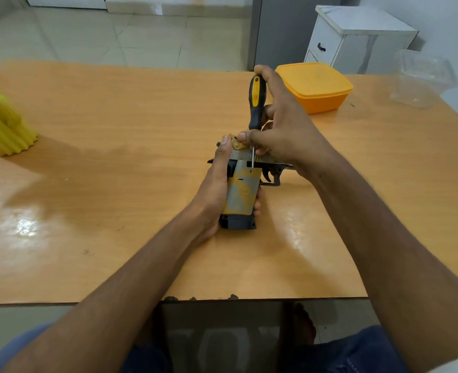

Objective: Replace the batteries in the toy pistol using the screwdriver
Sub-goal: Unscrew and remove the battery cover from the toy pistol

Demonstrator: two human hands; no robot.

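A grey and orange toy pistol (242,193) lies on its side in the middle of the wooden table (114,184), grip toward me, barrel to the right. My left hand (215,189) wraps the grip from the left, thumb up along the back of the slide. My right hand (284,130) holds a black and yellow screwdriver (256,103) upright above the pistol. Its thin metal shaft runs down to a small screw on the grip panel, just below the slide. The barrel's far end is hidden under my right wrist.
An orange lidded box (316,87) stands at the back right of the table. A clear plastic container (421,79) sits at the far right corner. A yellow ribbed object (1,122) stands at the left edge. A white drawer cabinet (357,39) is behind the table.
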